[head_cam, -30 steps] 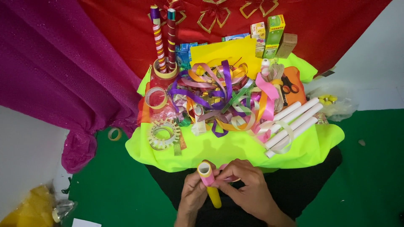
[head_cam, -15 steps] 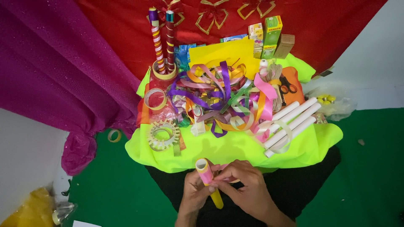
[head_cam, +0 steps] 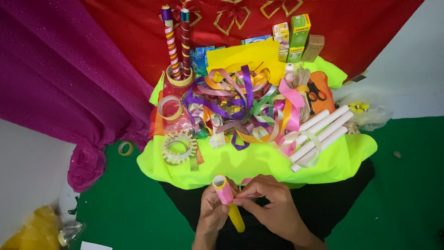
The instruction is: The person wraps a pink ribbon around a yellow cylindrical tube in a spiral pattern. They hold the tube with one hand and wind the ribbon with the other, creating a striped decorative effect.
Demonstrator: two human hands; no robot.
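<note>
While the left hand (head_cam: 213, 214) wraps its fingers closed around a yellow tube (head_cam: 227, 203), the right hand (head_cam: 268, 206) pinches a pink ribbon (head_cam: 225, 193) against the tube's upper part, fingers closed on the ribbon. Tube is tilted, open white end up and to the left, yellow lower end poking out below the left hand. It sits low centre in the head view, above the person's lap and just off the near edge of the neon-yellow cloth (head_cam: 259, 162) covering the surface. On the cloth: tangled pile of coloured ribbons (head_cam: 240, 104), white paper tubes (head_cam: 321, 132) lying side by side at right, tape rolls (head_cam: 178, 147) at left, two wrapped sticks (head_cam: 178, 41) standing upright in a roll at the back, scissors (head_cam: 317, 92) on an orange pad, small boxes (head_cam: 298, 37) at the rear. Another tape roll (head_cam: 124, 148) lies on the green floor (head_cam: 407, 185), apart from the cloth.
</note>
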